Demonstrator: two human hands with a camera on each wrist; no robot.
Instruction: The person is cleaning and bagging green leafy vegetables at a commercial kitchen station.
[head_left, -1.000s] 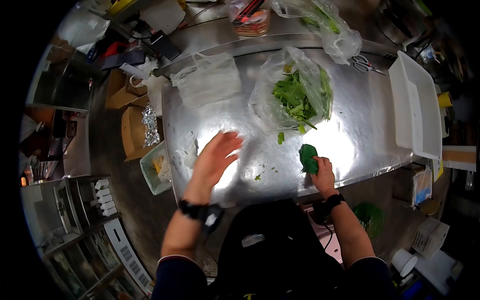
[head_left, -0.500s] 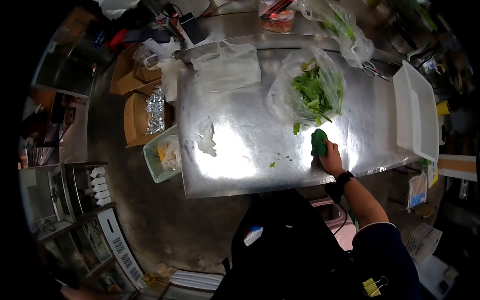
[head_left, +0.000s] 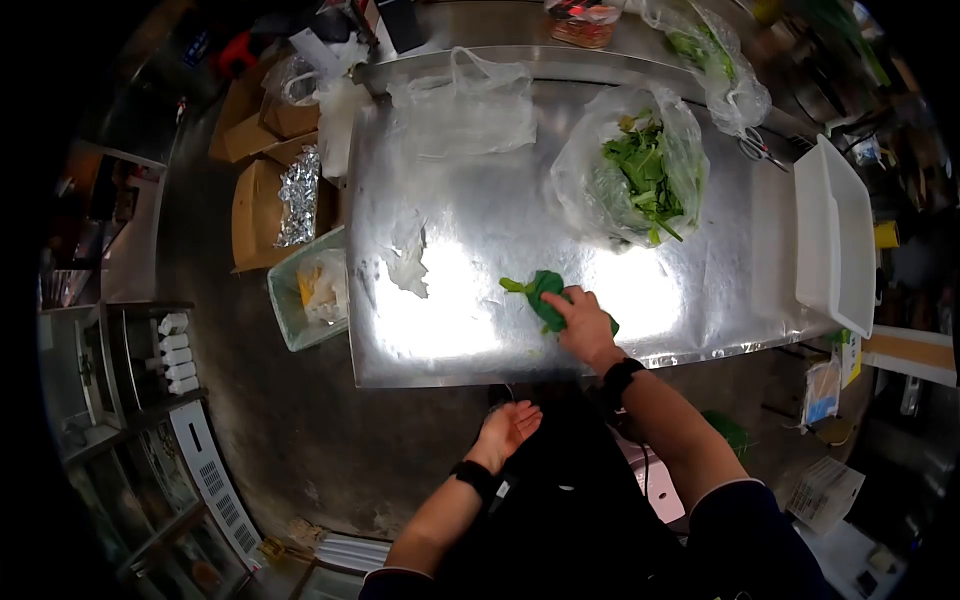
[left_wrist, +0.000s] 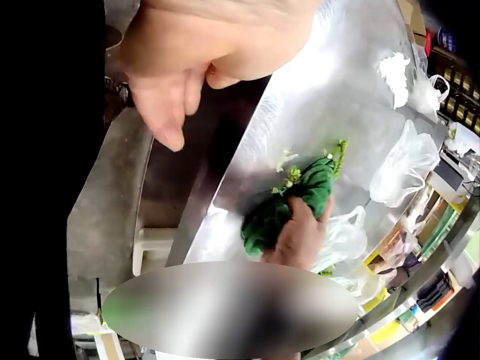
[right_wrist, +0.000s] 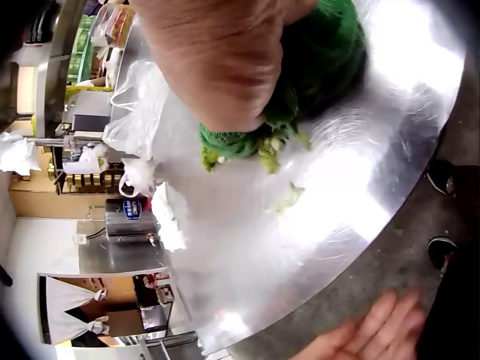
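My right hand (head_left: pixel 588 330) grips a bunched green cloth (head_left: pixel 547 287) and presses it on the metal table (head_left: pixel 480 220). Bits of leaf (head_left: pixel 514 285) lie at the cloth's left edge; in the right wrist view, leaf scraps (right_wrist: pixel 270 154) stick out from under the cloth (right_wrist: pixel 322 67). My left hand (head_left: pixel 510 430) is held palm up just off the table's front edge, holding nothing, its fingers loosely extended. The left wrist view shows the left hand (left_wrist: pixel 214 45) apart from the cloth (left_wrist: pixel 289 206).
A clear bag of leafy greens (head_left: pixel 640 180) lies at the back right of the table, a flat plastic bag (head_left: pixel 465 110) at the back left. Torn white plastic (head_left: pixel 408 260) lies near the left edge. A white tub (head_left: pixel 832 240) stands right, a lined bin (head_left: pixel 290 310) left of the table.
The right hand has moved left with the green cloth, and leaf bits are now gathered against it. My left hand went out of the head view and is back, below the table's front edge.
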